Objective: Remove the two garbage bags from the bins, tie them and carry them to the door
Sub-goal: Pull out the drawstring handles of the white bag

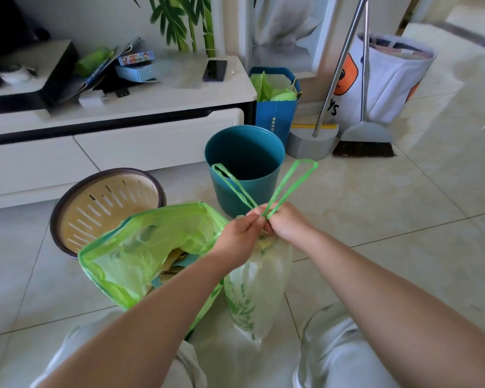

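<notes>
A pale, gathered garbage bag (259,287) hangs below my hands, its neck pinched closed. My left hand (240,233) and my right hand (284,219) meet at the neck, each gripping its green drawstring. Two drawstring loops (290,183) stick up and cross above my fingers. A second green garbage bag (129,256) stands open on the floor to the left, with scraps visible inside. Behind them are an empty teal bin (245,169) and an empty beige slotted bin (107,208) with a dark rim.
A white low cabinet (140,130) with a phone and boxes runs along the left. A blue paper bag (276,107), a dustpan and broom (364,141) and a white laundry bag (387,82) stand at the back right. My knees are at the bottom edge.
</notes>
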